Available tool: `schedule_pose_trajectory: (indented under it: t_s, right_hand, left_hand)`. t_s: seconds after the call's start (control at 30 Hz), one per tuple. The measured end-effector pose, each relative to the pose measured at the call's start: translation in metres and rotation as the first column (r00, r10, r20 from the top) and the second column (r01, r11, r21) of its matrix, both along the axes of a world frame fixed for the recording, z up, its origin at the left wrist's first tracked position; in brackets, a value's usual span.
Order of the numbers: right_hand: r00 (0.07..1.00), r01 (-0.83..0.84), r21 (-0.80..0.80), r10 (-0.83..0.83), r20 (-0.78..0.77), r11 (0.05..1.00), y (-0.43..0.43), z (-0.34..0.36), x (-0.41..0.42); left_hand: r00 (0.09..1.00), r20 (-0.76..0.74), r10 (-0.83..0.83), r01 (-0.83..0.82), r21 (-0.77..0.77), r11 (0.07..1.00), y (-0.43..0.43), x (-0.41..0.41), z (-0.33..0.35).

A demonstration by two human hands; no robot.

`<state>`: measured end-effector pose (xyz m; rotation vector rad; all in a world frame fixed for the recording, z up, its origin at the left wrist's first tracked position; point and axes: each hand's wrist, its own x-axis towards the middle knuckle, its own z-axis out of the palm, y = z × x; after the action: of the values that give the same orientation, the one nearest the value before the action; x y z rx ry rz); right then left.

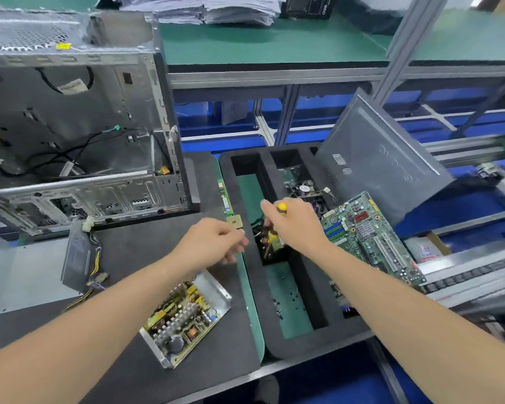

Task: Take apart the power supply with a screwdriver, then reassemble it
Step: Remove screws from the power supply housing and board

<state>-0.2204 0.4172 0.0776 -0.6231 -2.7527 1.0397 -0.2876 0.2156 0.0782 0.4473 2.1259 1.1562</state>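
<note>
The opened power supply (pixel 187 319) lies on the dark mat near me, its metal base holding a circuit board with capacitors and heat sinks. Its grey cover (pixel 76 258) with a cable bundle stands to the left. My right hand (pixel 292 223) grips a yellow-handled screwdriver (pixel 282 207) over the left slot of the black foam tray (pixel 245 182). My left hand (pixel 213 240) hovers at the tray's left edge, above the power supply, fingers loosely curled; whether it holds anything is not visible. Several small dark screws (pixel 286 301) lie in the tray's slot.
An open computer case (pixel 79 123) stands at the back left. A motherboard (pixel 368 234) leans on the tray's right side under a grey side panel (pixel 382 161). A memory stick (pixel 224 196) and a CPU chip (pixel 235 221) lie beside the tray. A conveyor runs along the right.
</note>
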Motion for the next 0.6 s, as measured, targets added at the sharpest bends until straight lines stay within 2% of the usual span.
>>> schedule_pose_trajectory:
  t_s: [0.03, 0.07, 0.1, 0.2, 0.27, 0.33, 0.4, 0.43, 0.5, 0.53, 0.6]
  right_hand:
    - [0.997, 0.012, 0.052, -0.008, -0.076, 0.999, 0.001, 0.003, 0.0]
    - [0.989, 0.015, 0.044, -0.009, -0.148, 0.999, 0.001, 0.005, 0.001]
    - [0.981, 0.006, 0.009, -0.004, -0.193, 1.0, 0.0, 0.006, 0.003]
    - [0.973, -0.092, -0.033, 0.083, -0.215, 0.995, -0.001, -0.002, 0.017]
    - [0.966, -0.188, -0.147, 0.156, -0.208, 0.971, 0.005, -0.014, 0.029]
    - [0.968, -0.234, -0.413, 0.17, -0.185, 0.88, 0.016, -0.026, 0.039]
    - [0.982, -0.185, -0.574, 0.125, -0.143, 0.798, 0.027, -0.035, 0.044]
    - [0.99, -0.142, -0.562, 0.113, -0.086, 0.815, 0.032, -0.041, 0.046]
    - [0.967, -0.138, -0.371, 0.206, 0.148, 0.918, 0.04, -0.053, 0.048]
    - [0.905, -0.214, -0.248, 0.287, 0.314, 0.945, 0.04, -0.06, 0.049]
    - [0.741, -0.369, -0.089, 0.351, 0.572, 0.925, 0.035, -0.081, 0.05]
  left_hand:
    - [0.966, 0.258, 0.023, -0.037, 0.051, 0.998, 0.012, 0.005, 0.001]
    - [0.888, 0.459, 0.025, -0.077, 0.094, 0.993, 0.023, 0.01, 0.001]
    - [0.798, 0.601, 0.026, -0.132, 0.132, 0.983, 0.033, 0.014, 0.0]
    - [0.544, 0.834, 0.093, -0.444, 0.193, 0.875, 0.059, 0.019, -0.002]
    - [0.487, 0.861, 0.143, -0.557, 0.181, 0.81, 0.07, 0.018, -0.005]
    - [0.565, 0.804, 0.184, -0.518, 0.172, 0.838, 0.074, 0.015, -0.012]
    - [0.734, 0.636, 0.239, -0.403, 0.123, 0.907, 0.072, 0.009, -0.02]
    - [0.805, 0.535, 0.256, -0.358, 0.093, 0.929, 0.068, 0.005, -0.022]
    - [0.879, 0.4, 0.259, -0.303, 0.05, 0.952, 0.062, -0.007, -0.026]
    - [0.895, 0.368, 0.253, -0.283, 0.03, 0.959, 0.059, -0.014, -0.027]
    - [0.917, 0.315, 0.245, -0.258, -0.001, 0.966, 0.053, -0.025, -0.027]
